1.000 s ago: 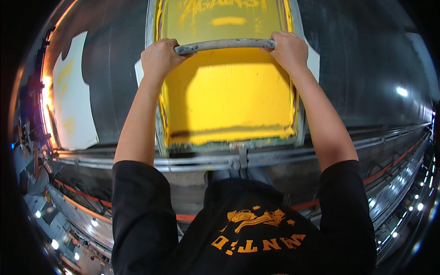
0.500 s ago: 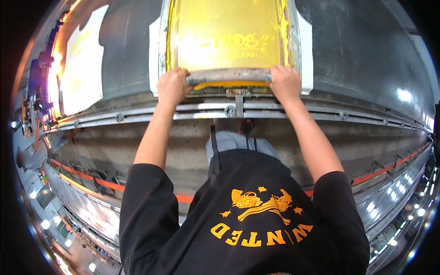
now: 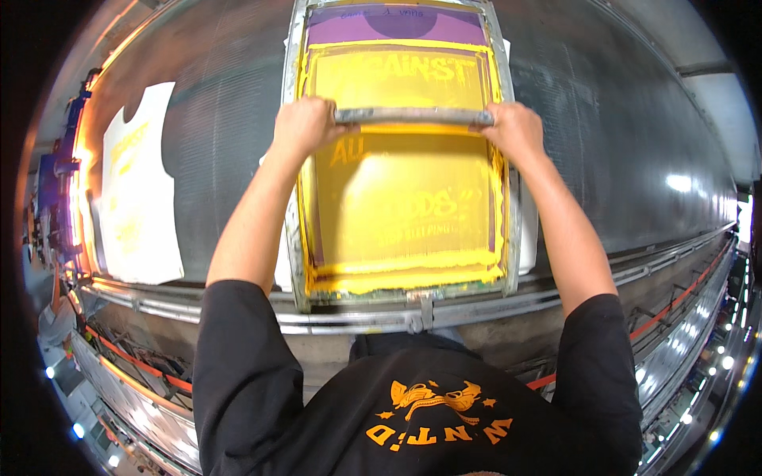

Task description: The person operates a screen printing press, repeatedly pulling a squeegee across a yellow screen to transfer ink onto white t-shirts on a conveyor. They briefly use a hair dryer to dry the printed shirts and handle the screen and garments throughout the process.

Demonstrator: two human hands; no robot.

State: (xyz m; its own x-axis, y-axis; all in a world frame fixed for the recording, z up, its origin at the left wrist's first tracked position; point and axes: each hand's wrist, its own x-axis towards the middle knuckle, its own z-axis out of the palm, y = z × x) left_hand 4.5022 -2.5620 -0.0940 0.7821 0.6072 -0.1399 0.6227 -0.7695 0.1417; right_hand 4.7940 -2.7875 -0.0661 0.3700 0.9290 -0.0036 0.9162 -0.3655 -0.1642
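Note:
Both my hands grip a long squeegee [image 3: 413, 117] lying crosswise over a screen-printing frame [image 3: 516, 238]. My left hand [image 3: 305, 127] is closed round its left end, my right hand [image 3: 516, 131] round its right end. Yellow ink [image 3: 397, 178] coats the mesh on both sides of the squeegee, with a thick band along the near edge and streaks down the sides. Faint lettering shows through the ink. Beyond it, a purple strip [image 3: 325, 30] of the screen is bare of ink. White fabric [image 3: 528, 238] peeks out from under the frame; most of it is hidden.
On the dark table [image 3: 230, 159] to the left lies a white shirt-shaped fabric piece [image 3: 143, 190] with yellow print. A metal rail [image 3: 357, 319] with a clamp runs along the table's near edge. Orange-red bars [image 3: 143, 361] and another long table are behind me at both sides.
The squeegee has gone from the frame's near end to farther up the screen, both hands still on it. My arms reach farther forward and my body leans over the rail.

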